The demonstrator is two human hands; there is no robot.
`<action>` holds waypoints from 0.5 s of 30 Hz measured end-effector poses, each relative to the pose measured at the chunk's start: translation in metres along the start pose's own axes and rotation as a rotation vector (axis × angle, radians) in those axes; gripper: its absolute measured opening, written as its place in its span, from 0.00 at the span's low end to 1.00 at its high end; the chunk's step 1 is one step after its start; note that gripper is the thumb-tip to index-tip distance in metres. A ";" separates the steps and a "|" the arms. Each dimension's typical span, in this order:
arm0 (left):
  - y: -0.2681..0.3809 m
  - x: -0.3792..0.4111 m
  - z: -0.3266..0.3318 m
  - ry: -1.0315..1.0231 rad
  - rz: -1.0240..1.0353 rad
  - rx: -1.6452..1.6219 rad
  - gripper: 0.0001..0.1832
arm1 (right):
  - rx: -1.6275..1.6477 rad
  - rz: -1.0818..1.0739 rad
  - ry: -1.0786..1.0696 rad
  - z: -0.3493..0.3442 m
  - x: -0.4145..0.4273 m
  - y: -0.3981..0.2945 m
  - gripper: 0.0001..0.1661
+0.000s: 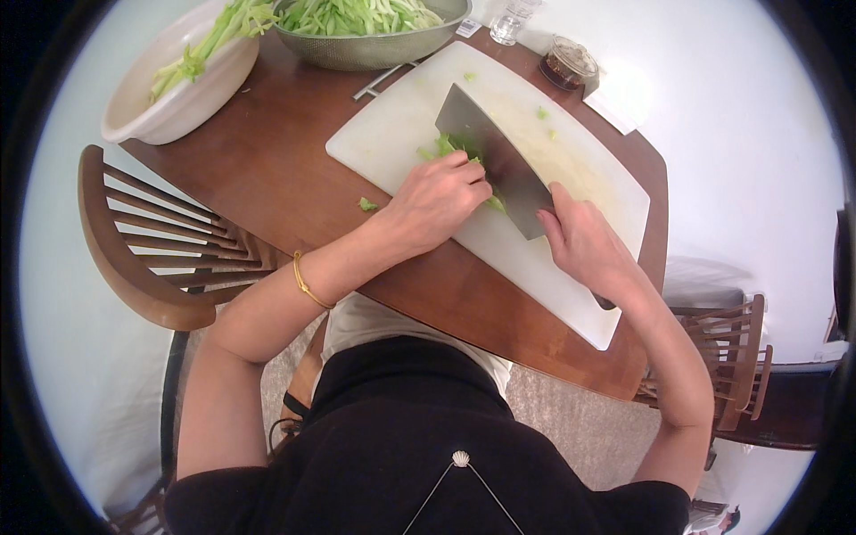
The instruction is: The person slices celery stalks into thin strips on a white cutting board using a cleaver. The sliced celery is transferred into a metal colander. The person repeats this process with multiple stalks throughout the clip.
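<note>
My right hand (pixel 585 237) grips the handle of a broad cleaver (pixel 491 154), its blade lying diagonally over the white cutting board (pixel 394 127). Beside the blade, my left hand (pixel 445 194) has its curled fingers on leafy green celery (pixel 438 146), pressing it to the board. Part of the celery is hidden by the fingers and blade. Small green scraps (pixel 542 113) lie on the far part of the board.
A white basin (pixel 137 120) with celery stalks (pixel 200 60) and a metal colander (pixel 361 52) of cut green pieces stand at the back left. Behind the board are a clear glass (pixel 506 28) and a lidded container of dark sauce (pixel 567 65). A wooden chair (pixel 127 261) stands left.
</note>
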State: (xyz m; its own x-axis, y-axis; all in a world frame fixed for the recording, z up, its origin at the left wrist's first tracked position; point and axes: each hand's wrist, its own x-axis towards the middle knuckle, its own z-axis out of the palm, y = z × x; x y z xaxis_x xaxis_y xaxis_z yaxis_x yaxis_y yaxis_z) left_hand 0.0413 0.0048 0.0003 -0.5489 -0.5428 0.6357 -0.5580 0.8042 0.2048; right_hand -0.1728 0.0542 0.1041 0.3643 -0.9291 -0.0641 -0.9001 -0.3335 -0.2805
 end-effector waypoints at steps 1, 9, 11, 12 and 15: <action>0.000 0.000 -0.001 0.018 0.011 -0.002 0.08 | 0.027 0.022 -0.034 -0.005 0.005 0.000 0.11; 0.000 -0.001 -0.001 0.039 -0.013 -0.033 0.07 | -0.010 -0.023 -0.148 -0.034 -0.001 -0.006 0.14; -0.001 -0.004 0.000 0.042 -0.028 -0.052 0.07 | -0.016 0.036 -0.189 -0.036 -0.003 -0.012 0.12; -0.001 -0.004 0.000 0.043 -0.034 -0.064 0.07 | -0.018 0.069 -0.210 -0.035 -0.004 -0.014 0.11; 0.000 -0.003 0.002 0.045 0.002 -0.065 0.07 | 0.003 -0.064 -0.012 -0.002 -0.004 0.000 0.11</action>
State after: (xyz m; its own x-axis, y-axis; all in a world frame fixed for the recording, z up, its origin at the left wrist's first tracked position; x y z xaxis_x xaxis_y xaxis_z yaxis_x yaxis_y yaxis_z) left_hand 0.0419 0.0061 -0.0033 -0.5204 -0.5305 0.6691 -0.5147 0.8201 0.2500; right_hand -0.1748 0.0578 0.1062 0.4239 -0.9039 -0.0578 -0.8742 -0.3917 -0.2869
